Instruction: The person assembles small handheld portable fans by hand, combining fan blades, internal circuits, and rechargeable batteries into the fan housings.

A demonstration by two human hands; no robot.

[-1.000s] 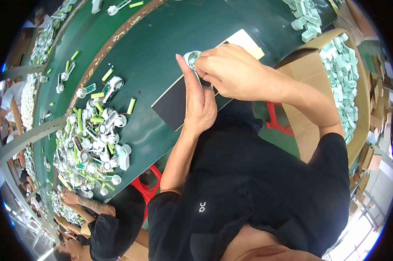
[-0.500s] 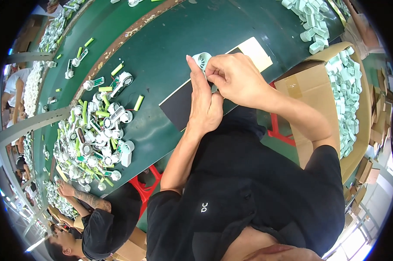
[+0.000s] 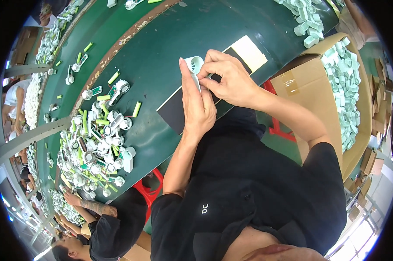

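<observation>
Over the dark mat (image 3: pixel 172 112) I hold a pale green plastic housing (image 3: pixel 194 64) with a round, spoked end facing up. My left hand (image 3: pixel 198 106) is closed round its left side, fingers straight and pressed along it. From the right, my right hand (image 3: pixel 231 80) pinches at the housing's edge with thumb and fingertips. Whether a small part sits in that pinch is hidden. A pale yellow pad (image 3: pixel 250 54) lies at the mat's right end, beyond my right hand.
Left on the green table (image 3: pixel 148 143) lies a heap of white motor assemblies (image 3: pixel 94 148) with green cylindrical cells. Pale green housings (image 3: pixel 307 21) lie at far right; a cardboard box (image 3: pixel 311 102) beside me holds many more. A co-worker's hand (image 3: pixel 71 198) is at the heap's near end.
Both hands and the housing have shifted slightly left. The housing shows more of its round end and side, and my right fingers have moved lower along its edge.
</observation>
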